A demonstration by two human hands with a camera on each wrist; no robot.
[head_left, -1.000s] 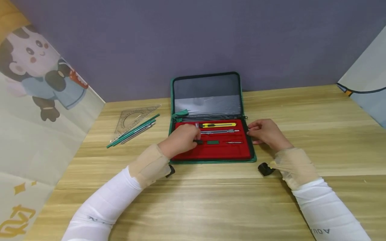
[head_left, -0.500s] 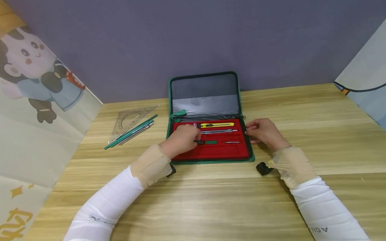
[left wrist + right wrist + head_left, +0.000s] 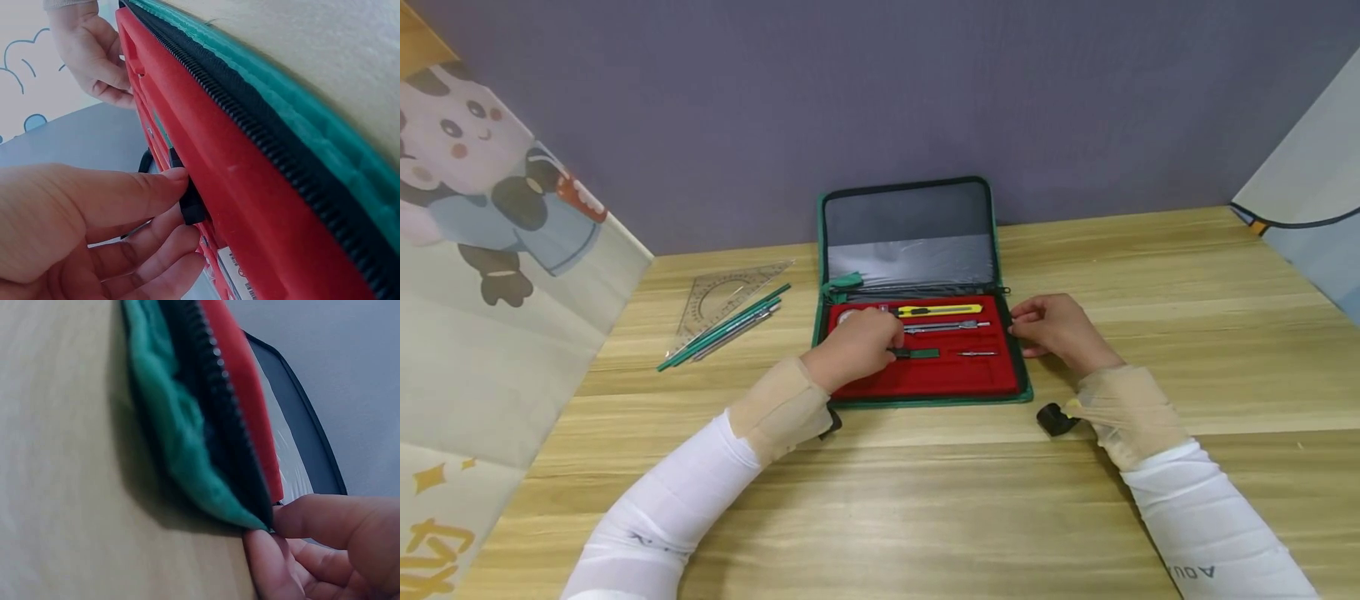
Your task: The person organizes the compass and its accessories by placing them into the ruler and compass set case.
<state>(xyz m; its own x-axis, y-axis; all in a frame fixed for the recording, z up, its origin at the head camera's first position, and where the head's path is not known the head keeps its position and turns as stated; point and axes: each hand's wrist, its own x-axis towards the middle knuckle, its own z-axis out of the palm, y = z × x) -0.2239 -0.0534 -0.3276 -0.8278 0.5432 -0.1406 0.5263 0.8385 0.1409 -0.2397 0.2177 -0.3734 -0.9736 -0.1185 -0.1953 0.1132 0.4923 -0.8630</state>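
A zippered green drawing-set case (image 3: pixel 925 403) lies unfolded, its lid leaning against the purple panel. In the head view, my left hand (image 3: pixel 861 342) is over the left half of its red tray (image 3: pixel 955 382). The left thumb and fingers pinch a small black piece (image 3: pixel 191 203), which meets a small green piece (image 3: pixel 925 353) in the tray. My right hand (image 3: pixel 1051 327) pinches the case's right edge, thumb on top in the right wrist view. Also in the tray are a yellow utility knife (image 3: pixel 943 311), a metal compass (image 3: pixel 951 327) and a thin metal piece (image 3: pixel 977 353).
To the left lie a clear set square (image 3: pixel 700 296) with a protractor circle and several green and grey pencils (image 3: pixel 722 329). A purple panel (image 3: pixel 737 125) stands behind the wooden table (image 3: pixel 925 500). A green zip tab (image 3: pixel 844 282) hangs by the lid's fold.
My left hand has shifted slightly right in the tray, and the gap between the black piece and the green piece has closed. My right hand stays on the case's edge.
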